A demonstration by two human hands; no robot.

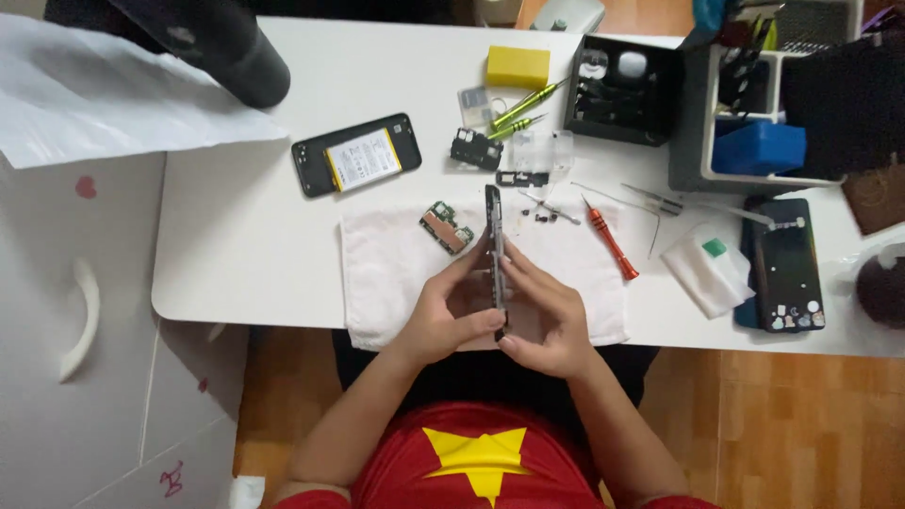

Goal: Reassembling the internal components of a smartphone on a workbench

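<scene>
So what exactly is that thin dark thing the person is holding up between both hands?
It looks like a phone part, probably a screen or frame, seen edge-on, so it shows only as a long, thin, dark strip. It stands on its narrow side above the white towel. The left hand and right hand pinch its lower half from either side. Its faces are hidden.

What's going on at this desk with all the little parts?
A person at a white table holds a thin phone panel edge-on between the left hand and right hand, above a white cloth. An opened phone, a circuit board and screwdrivers lie around.
</scene>
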